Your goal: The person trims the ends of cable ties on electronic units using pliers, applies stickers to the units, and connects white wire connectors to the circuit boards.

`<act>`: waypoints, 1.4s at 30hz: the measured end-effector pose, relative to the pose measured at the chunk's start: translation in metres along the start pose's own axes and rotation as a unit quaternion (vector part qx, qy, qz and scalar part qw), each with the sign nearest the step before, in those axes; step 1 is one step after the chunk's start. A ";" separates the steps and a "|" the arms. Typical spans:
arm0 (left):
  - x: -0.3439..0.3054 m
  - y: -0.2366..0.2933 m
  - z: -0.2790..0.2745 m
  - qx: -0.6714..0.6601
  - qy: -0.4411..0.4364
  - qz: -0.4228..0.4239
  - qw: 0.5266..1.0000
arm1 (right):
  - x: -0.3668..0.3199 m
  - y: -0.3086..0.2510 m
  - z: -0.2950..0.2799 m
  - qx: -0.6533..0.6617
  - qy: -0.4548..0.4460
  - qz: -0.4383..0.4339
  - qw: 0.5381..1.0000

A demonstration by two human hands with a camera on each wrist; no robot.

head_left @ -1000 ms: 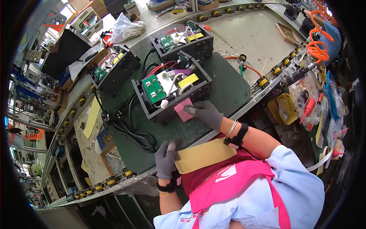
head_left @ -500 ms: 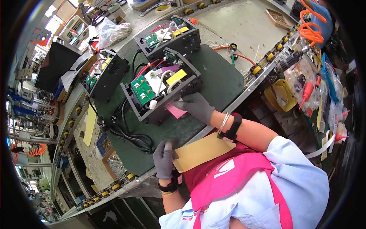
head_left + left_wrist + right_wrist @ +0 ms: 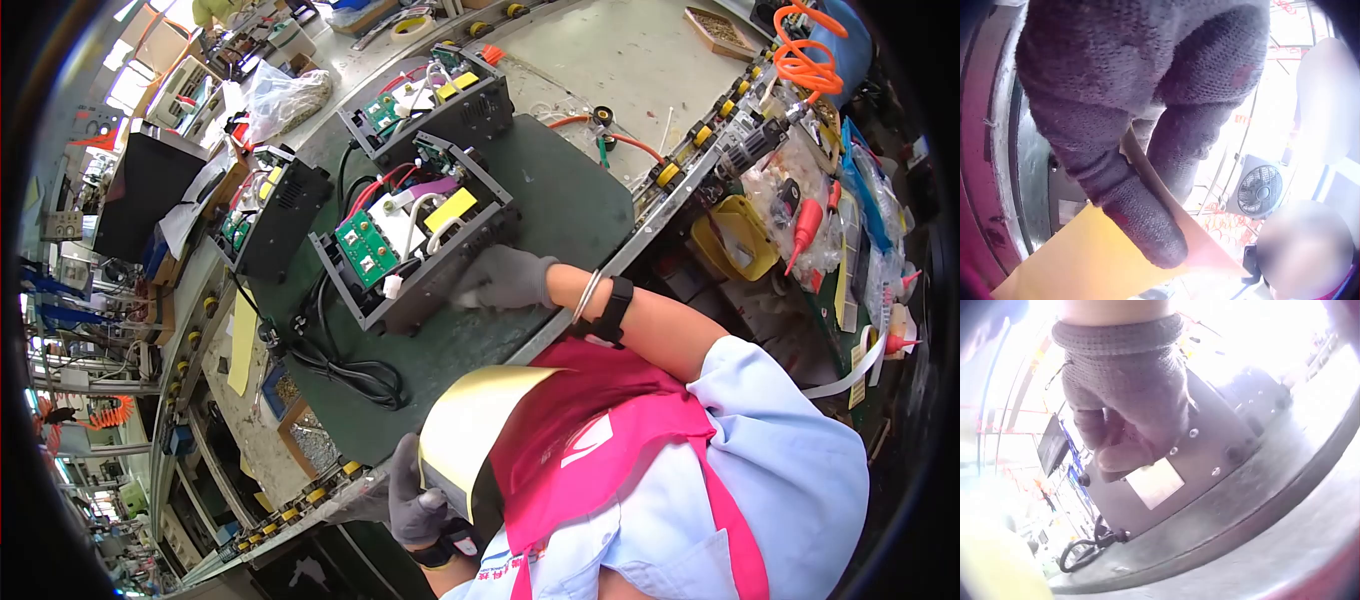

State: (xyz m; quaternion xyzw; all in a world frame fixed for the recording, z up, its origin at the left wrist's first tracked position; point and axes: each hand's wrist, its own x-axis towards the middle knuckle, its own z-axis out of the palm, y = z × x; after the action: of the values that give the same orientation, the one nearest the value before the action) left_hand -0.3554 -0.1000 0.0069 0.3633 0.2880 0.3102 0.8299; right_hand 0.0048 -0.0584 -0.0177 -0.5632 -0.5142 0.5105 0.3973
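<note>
While L hand (image 3: 412, 505) pinches 1 yellow sheet (image 3: 470, 410), thumb vs. fingers, at near side, R hand (image 3: 510, 278), fingers bent, is at near side of black unit (image 3: 422, 288). Pale square (image 3: 1160, 485) just beside R fingertips; can't tell if gripped: fingers overlap, glare washes out detail.

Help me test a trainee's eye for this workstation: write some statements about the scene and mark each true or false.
1. The left hand holds a yellow sheet. True.
2. The right hand is well away from the front black unit. False: it is at that unit's side wall.
3. The front black unit has a closed top. False: it is open, showing a green circuit board.
4. A pale label shows on the unit's side in the right wrist view. True.
5. The person's apron is green. False: it is pink.
</note>
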 end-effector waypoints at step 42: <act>0.110 -0.033 0.168 0.473 -0.024 0.243 0.847 | -0.111 -0.025 -0.011 -0.306 0.225 -0.435 0.816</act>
State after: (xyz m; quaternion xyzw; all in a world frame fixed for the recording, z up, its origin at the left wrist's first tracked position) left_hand -0.1565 -0.1094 0.0488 0.7773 0.2827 0.3193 0.4625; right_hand 0.0170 -0.1629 0.0267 -0.4725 -0.7318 -0.0403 0.4894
